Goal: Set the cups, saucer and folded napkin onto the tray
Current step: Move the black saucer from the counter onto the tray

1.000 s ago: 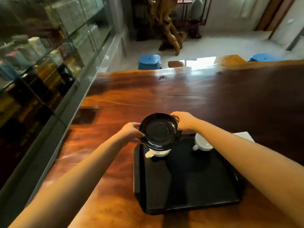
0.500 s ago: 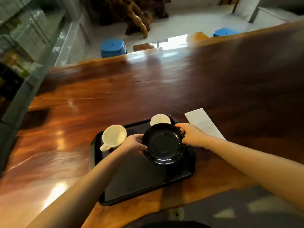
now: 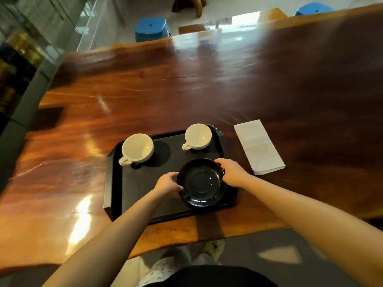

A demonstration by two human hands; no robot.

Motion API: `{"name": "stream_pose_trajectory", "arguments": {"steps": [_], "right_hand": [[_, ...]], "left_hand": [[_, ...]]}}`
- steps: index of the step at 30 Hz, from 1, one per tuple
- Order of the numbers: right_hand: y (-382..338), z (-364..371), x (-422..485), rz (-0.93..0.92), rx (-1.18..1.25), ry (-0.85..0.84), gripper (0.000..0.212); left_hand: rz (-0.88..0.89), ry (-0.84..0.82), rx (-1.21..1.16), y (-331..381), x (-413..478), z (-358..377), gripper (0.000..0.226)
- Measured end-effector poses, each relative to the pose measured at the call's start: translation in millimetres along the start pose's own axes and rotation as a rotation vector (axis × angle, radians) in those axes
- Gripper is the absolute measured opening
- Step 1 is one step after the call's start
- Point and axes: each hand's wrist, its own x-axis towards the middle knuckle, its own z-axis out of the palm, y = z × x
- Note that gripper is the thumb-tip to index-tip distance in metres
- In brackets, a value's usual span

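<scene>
Left hand (image 3: pixel 168 182) and right hand (image 3: pixel 232 172) grip the black saucer (image 3: pixel 201 182) by opposite edges over the tray (image 3: pixel 116 183); no writing is legible anywhere.

One head cam, looks fwd and steeply down, close over tray (image 3: pixel 116 183), table (image 3: pixel 186 90)

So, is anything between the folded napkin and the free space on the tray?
Nothing visible blocks it. The folded napkin lies on the table right of the tray; both hands hold the saucer at the tray's near right, with bare tray left of it.
</scene>
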Motion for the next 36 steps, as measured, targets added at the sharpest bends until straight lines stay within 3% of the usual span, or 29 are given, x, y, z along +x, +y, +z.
{"name": "stream_pose_trajectory", "arguments": {"steps": [25, 32, 36], "right_hand": [[-14, 20, 35, 0.125, -0.041, 0.009, 0.070], [-20, 13, 39, 0.111, -0.052, 0.008, 0.069], [-25, -3, 39, 0.115, -0.101, -0.038, 0.060]], "left_hand": [[0.005, -0.014, 0.072, 0, 38, -13, 0.059], [0.033, -0.021, 0.214, 9, 42, -26, 0.053], [0.067, -0.001, 0.407, 28, 39, -36, 0.046]]}}
